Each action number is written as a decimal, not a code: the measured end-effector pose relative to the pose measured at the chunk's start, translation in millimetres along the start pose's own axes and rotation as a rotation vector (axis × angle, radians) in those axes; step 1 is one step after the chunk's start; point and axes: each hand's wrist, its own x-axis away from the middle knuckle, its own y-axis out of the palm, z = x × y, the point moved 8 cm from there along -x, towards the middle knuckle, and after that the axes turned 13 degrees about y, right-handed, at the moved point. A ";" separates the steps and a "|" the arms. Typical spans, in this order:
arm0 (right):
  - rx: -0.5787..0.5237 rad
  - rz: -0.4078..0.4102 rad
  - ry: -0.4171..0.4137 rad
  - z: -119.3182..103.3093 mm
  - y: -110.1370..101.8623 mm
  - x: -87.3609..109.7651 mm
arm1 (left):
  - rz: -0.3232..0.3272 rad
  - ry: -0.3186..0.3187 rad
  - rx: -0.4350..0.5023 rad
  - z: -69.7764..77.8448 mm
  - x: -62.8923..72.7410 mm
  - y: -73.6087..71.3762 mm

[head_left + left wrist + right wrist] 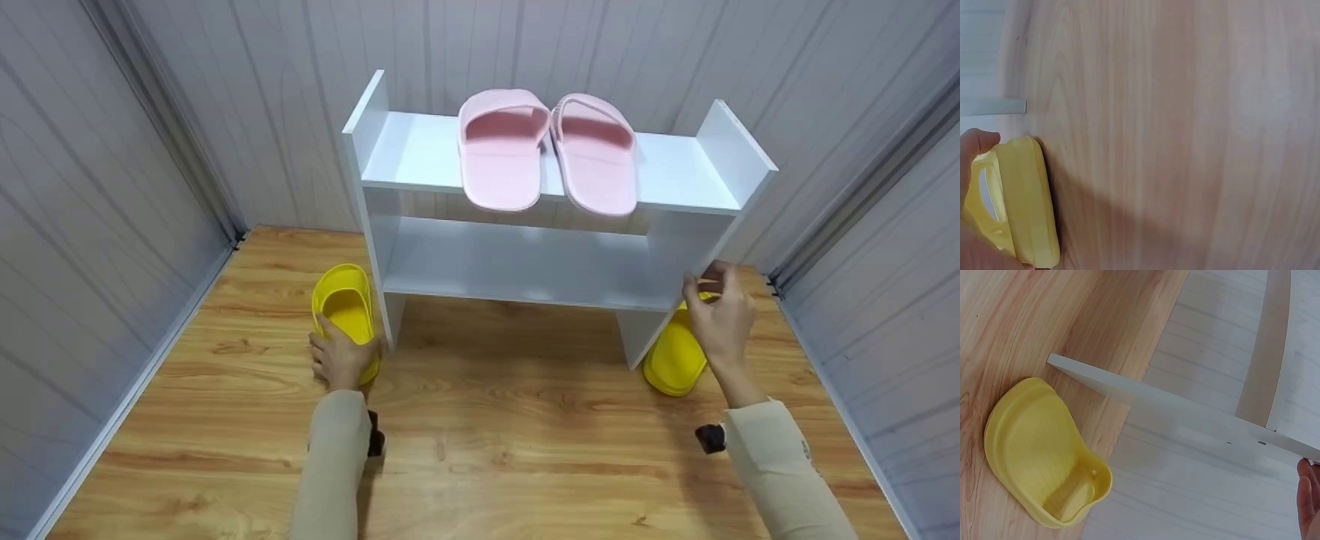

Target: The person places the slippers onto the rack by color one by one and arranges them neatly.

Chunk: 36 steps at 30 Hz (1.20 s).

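Note:
A yellow clog (345, 277) stands on the wooden floor left of a white shoe rack (517, 262). My left hand (341, 356) grips its near end, thumb on one side and fingers on the other; the left wrist view shows the clog's yellow side (1027, 202) low over the floor. Beyond the rack's right side rests a second yellow clog (675, 360), partly hidden by my right hand (721, 319). That hand is raised above this clog, fingers bent loosely. In the right wrist view its fingertips (1304, 468) lie right at the edge of the rack's side panel (1185, 410).
Two pink slippers, a left one (502, 176) and a right one (604, 180), sit side by side on the rack's top shelf, their near ends overhanging its front edge. Below is a middle shelf (517, 259). Pale panelled walls (285, 97) enclose the floor (480, 450) on three sides.

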 end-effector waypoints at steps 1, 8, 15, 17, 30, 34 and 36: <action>-0.004 0.002 0.004 0.5 -0.1 0.1 | -0.008 -0.003 -0.002 -0.2 -0.6 -0.3; -0.001 0.003 -0.011 -0.4 0.1 0.1 | -0.026 0.008 -0.037 3.5 -4.7 -3.6; -0.002 -0.003 -0.001 0.5 0.6 0.2 | -0.051 -0.006 -0.056 8.6 -5.5 -6.3; -0.002 -0.006 -0.003 0.3 0.5 0.4 | -0.061 -0.011 -0.055 8.7 -5.1 -6.9; -0.014 -0.011 0.005 1.2 2.2 0.8 | 0.000 0.001 -0.072 5.1 -7.0 -9.0; -0.003 -0.008 -0.004 0.9 1.1 0.1 | 0.007 -0.003 -0.079 4.0 -8.9 -10.5; 0.001 -0.004 -0.012 0.4 0.5 -0.3 | 0.003 -0.007 -0.082 3.1 -8.9 -11.2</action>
